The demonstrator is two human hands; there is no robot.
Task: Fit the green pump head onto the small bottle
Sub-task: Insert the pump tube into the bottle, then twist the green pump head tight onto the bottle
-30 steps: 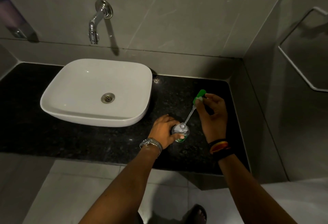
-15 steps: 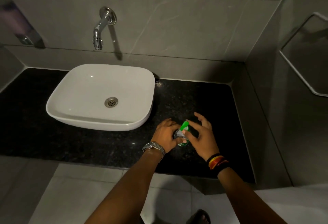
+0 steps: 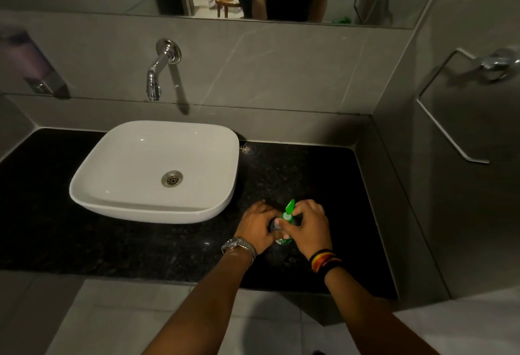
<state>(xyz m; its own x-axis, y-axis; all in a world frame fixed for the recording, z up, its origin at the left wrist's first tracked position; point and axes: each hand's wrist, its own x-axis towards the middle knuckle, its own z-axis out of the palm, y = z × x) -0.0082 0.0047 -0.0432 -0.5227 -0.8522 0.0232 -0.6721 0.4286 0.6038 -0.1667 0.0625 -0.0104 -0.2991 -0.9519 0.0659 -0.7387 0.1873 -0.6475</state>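
The small clear bottle (image 3: 282,239) stands on the black counter (image 3: 323,185), mostly hidden between my two hands. The green pump head (image 3: 289,208) sits on top of the bottle's neck, its nozzle pointing away from me. My left hand (image 3: 257,226), with a metal watch on the wrist, wraps the bottle from the left. My right hand (image 3: 308,228), with coloured bands on the wrist, grips the collar of the pump head from the right.
A white basin (image 3: 112,183) sits on the counter to the left, under a wall tap (image 3: 157,73). A soap dispenser (image 3: 31,61) hangs on the far left wall. A towel rail (image 3: 450,118) is on the right wall. A mirror runs above the tiles.
The pump head, held up and right with its tube entering the bottle, came down onto the neck. My right hand has closed around it. The view has tilted upward.
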